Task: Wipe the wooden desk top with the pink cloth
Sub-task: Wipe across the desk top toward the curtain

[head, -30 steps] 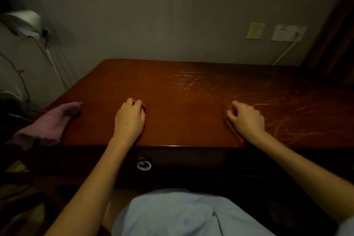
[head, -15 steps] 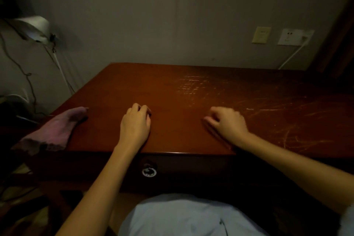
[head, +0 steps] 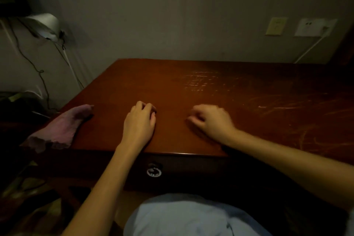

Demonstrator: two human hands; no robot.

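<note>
The pink cloth (head: 61,130) lies untouched at the near left corner of the wooden desk top (head: 191,86), with one end hanging over the edge. The left hand (head: 138,122) rests on the wood with its fingers bent, grasping nothing. The right hand (head: 210,120) is blurred and seems loosely curled and empty. It has slid leftward since a second ago. The drawer (head: 191,166) below is closed.
</note>
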